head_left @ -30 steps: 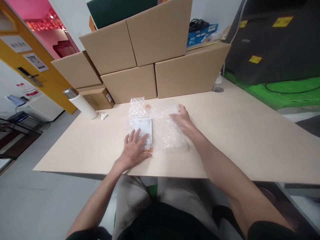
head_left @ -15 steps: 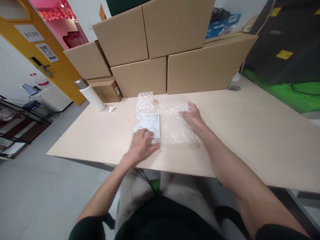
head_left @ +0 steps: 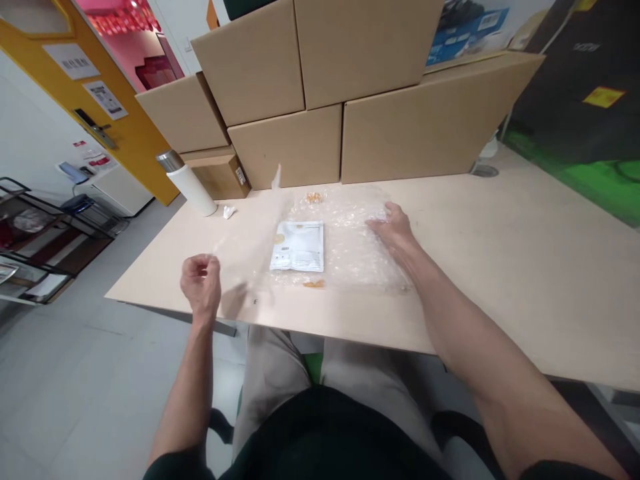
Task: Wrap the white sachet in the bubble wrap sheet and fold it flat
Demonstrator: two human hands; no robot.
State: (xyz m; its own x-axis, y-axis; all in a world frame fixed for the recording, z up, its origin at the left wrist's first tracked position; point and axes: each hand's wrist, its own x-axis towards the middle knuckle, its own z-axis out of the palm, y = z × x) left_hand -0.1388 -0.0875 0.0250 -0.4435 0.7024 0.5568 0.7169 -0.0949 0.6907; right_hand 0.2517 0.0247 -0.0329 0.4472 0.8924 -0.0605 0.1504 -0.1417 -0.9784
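Note:
A sheet of clear bubble wrap (head_left: 355,247) lies spread on the pale wooden table (head_left: 500,267). On it rests a flat white packet (head_left: 299,246) with small print, now uncovered. My left hand (head_left: 201,283) is closed in a pinch on the left flap of the bubble wrap, lifted out to the left of the packet. My right hand (head_left: 395,227) lies flat with fingers out, pressing the right part of the wrap onto the table. Small orange bits of tape (head_left: 313,197) sit at the wrap's far and near edges.
Stacked cardboard boxes (head_left: 350,87) line the back of the table. A white bottle with a metal cap (head_left: 187,183) and a crumpled white scrap (head_left: 229,212) stand at the left. A yellow door (head_left: 75,87) and a wire rack (head_left: 30,233) are further left.
My left hand left the packet, took the wrap's left flap and pulled it open leftward, uncovering the white packet. My right hand stayed pressing the wrap.

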